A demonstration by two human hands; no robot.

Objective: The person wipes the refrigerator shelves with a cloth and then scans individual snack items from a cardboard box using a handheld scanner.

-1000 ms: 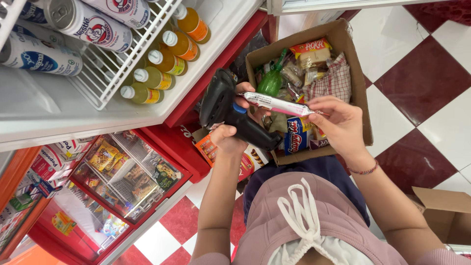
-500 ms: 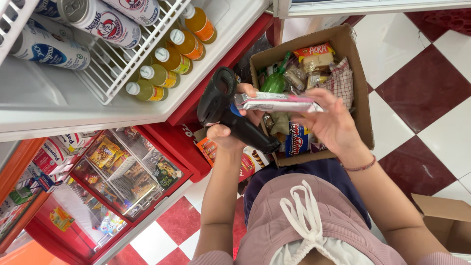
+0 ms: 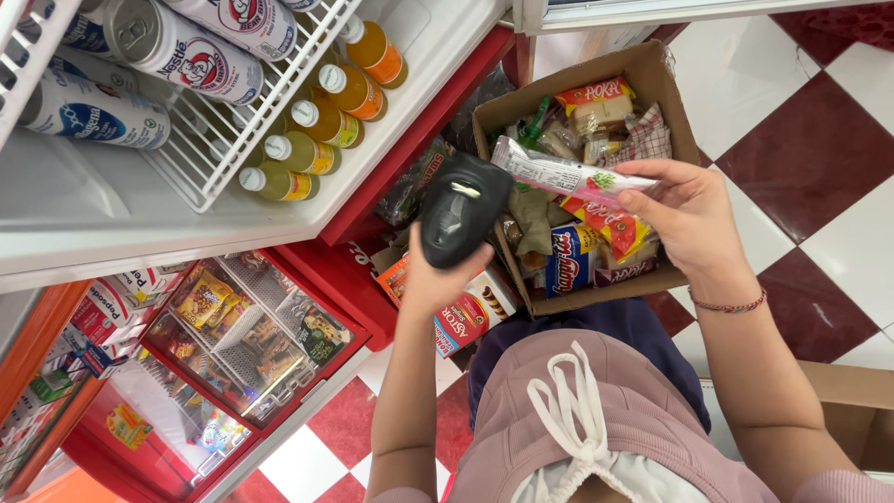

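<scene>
My left hand (image 3: 438,279) grips a black handheld scanner (image 3: 461,210), its head turned toward a long white snack packet (image 3: 559,172). My right hand (image 3: 694,228) holds that packet by its right end, level above an open cardboard box (image 3: 666,93) resting on my lap. The box is filled with several colourful snack packets (image 3: 587,247). The scanner sits just left of the packet's free end, almost touching it.
An open cooler with a white wire shelf (image 3: 214,140) holds cans and orange drink bottles (image 3: 317,121) at upper left. A red display rack (image 3: 251,335) of snacks stands at lower left. Red and white floor tiles (image 3: 810,158) lie to the right, another cardboard box (image 3: 852,419) at lower right.
Both hands have come closer to the camera. The packet now lies level in front of the scanner, and the scanner's head has turned to face it.
</scene>
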